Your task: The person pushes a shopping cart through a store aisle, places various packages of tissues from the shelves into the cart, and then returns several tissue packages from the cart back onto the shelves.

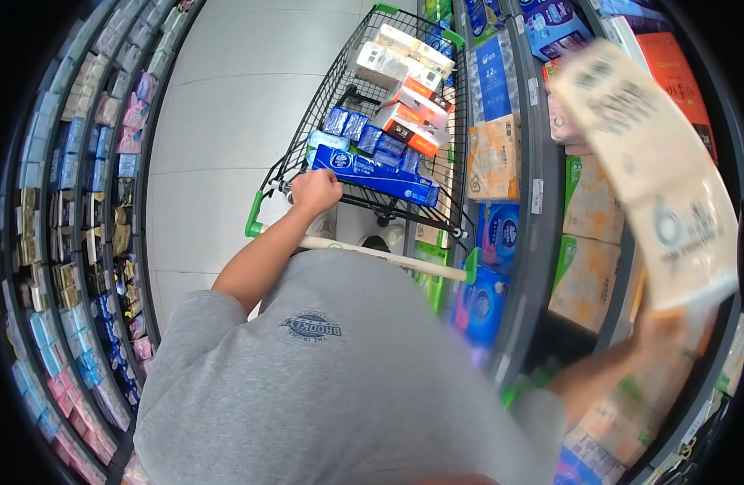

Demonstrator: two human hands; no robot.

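My left hand (pixel 315 191) is closed in a fist over the near rim of a black wire shopping cart (pixel 307 121), beside the end of a long blue tissue pack (pixel 376 174). On my right, a long cream-coloured tissue pack (pixel 643 174) is raised in front of the shelves, blurred by motion. My right hand (pixel 671 323) grips its lower end, and the fingers are mostly hidden behind it. Inside the cart lie small blue packs (pixel 364 133), orange-and-white boxes (pixel 412 117) and cream packs (pixel 400 56).
The cart's pale handle (pixel 364 250) with green ends crosses in front of my body. Shelves of tissue packs (pixel 586 267) line the right side close to the cart. Another stocked shelf (pixel 81 210) stands on the left, across the tiled floor (pixel 214 121).
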